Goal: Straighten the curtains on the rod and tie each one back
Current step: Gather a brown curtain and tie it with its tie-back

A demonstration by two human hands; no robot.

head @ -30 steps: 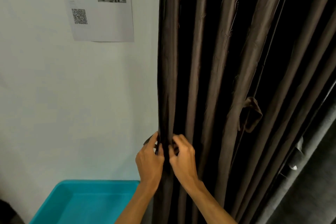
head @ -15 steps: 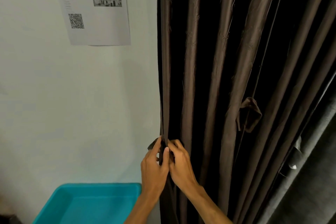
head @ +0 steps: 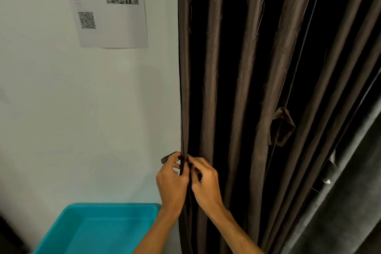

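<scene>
A dark brown curtain hangs in long folds on the right of the wall. My left hand pinches its left edge from the wall side, with a short dark strap end sticking out above the thumb. My right hand grips the same edge from the front, fingers curled against the fabric. A loose brown tieback loop dangles further right among the folds. The rod is out of view.
A turquoise plastic tub stands below on the left against the white wall. A printed sheet with a QR code is stuck to the wall. A grey curtain panel hangs at the lower right.
Both hands have closed in on the curtain's left edge and now sit tight together. The view has shifted slightly down and right.
</scene>
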